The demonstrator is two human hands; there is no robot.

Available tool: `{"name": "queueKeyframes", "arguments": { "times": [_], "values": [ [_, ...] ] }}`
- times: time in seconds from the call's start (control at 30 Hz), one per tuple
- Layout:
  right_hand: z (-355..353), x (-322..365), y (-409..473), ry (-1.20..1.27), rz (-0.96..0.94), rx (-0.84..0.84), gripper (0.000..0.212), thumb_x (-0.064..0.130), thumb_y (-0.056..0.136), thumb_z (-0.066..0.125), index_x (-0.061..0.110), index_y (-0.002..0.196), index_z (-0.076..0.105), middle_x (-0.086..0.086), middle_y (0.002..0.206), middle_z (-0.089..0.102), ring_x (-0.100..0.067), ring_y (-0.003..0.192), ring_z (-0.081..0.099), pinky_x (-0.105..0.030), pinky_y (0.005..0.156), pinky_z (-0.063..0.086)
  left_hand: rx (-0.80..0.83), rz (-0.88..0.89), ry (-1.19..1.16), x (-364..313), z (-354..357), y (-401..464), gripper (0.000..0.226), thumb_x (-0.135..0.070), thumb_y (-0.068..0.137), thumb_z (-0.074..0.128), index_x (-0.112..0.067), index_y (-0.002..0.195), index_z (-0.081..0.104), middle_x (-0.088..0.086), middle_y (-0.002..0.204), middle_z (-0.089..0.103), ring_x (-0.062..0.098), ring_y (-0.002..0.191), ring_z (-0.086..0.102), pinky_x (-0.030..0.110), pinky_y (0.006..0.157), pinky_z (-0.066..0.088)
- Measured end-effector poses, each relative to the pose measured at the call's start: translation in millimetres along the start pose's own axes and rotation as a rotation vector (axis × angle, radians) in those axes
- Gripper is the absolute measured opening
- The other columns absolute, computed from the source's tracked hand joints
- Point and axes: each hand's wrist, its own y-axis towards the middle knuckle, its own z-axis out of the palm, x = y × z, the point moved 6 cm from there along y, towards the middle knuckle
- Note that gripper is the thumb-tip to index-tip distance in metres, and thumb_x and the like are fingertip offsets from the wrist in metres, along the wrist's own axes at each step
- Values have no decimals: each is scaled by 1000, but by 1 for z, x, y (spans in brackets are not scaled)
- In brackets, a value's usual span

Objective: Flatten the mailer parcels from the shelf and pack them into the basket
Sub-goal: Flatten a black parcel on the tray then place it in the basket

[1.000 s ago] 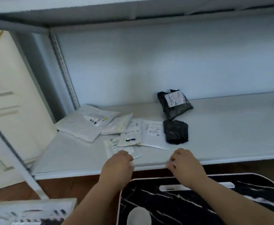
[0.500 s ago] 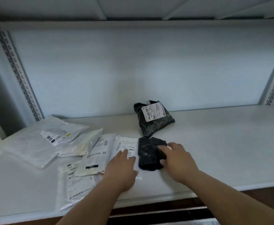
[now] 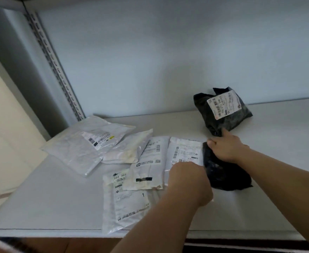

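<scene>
black mailer (image 3: 223,172) under both hands, white mailers (image 3: 150,161) crowding left

**Both arms reaching forward**

Both bare forearms stretch ahead from the lower edge. The left hand (image 3: 187,181) is knuckles-up with its fingers curled under. The right hand (image 3: 225,148) lies further forward, index finger pointing ahead, thumb out to the left.

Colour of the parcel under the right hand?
Black, no label showing; head view, near black parcel under right hand.
</scene>
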Motion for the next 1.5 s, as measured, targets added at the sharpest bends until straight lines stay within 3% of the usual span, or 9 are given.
{"name": "queueKeyframes", "arguments": {
  "times": [0.07,0.37,0.47,0.6,0.77,0.87,1.03,1.27,1.5],
  "values": [
    [4,-2,3,-8,13,-46,44,49,85,14,23,92,48,-9,118,41,-32,120,42,-53,101,34,-27,19,28,-3,0,-1,26,-28,94,48,-14,113,58,9,108,61,28,100,57,32,71,33],
    [-56,16,-43,-194,-222,-601,47,29,99,40,3,138,44,-7,150,35,-32,116,53,-42,94,36,48,13,-6,3,5,1,32,-32,95,46,-14,119,57,9,119,60,28,110,55,33,81,39],
    [-60,16,-72,-256,-355,-694,41,26,93,45,0,120,62,-11,133,57,-32,97,66,-44,83,46,78,32,-240,14,0,-6,40,-36,97,45,-18,131,55,7,133,55,27,123,49,36,97,42],
    [-37,15,-107,-290,-403,-657,50,41,90,33,12,95,74,-4,111,69,-25,101,65,-44,89,42,-408,-89,-647,68,-36,-40,25,-28,96,49,-19,109,69,-2,111,67,18,104,59,31,89,46],
    [-39,35,-136,-133,-490,-841,53,39,91,39,7,59,66,-6,71,57,-31,75,52,-33,69,29,-575,-560,-333,187,-22,-88,29,-24,95,44,-17,112,67,4,128,55,22,118,48,33,95,39],
    [-40,60,-133,-68,-471,-890,44,39,88,44,6,68,66,-13,88,58,-33,87,48,-36,71,30,-256,-660,-175,232,16,-102,40,-37,98,36,-27,133,54,9,158,14,30,145,11,41,113,21],
    [-19,88,-106,-33,-412,-807,45,42,86,41,12,82,74,-22,119,54,-37,119,40,-57,86,38,-10,-585,-209,254,55,-90,46,-48,100,23,-36,137,46,4,158,-25,38,144,-20,54,117,10],
    [-9,70,-79,-92,-279,-805,45,45,86,40,16,85,75,-22,130,50,-35,128,31,-62,96,32,-44,-652,-328,266,82,-62,63,-47,99,24,-6,146,31,14,156,1,37,144,3,48,118,17],
    [-18,39,-68,-75,-82,-735,23,40,92,58,25,97,75,-21,150,28,-38,140,16,-58,105,22,-490,-793,-562,272,16,-76,49,-29,101,36,6,136,40,11,158,14,37,135,35,45,106,31]
  ]
}}
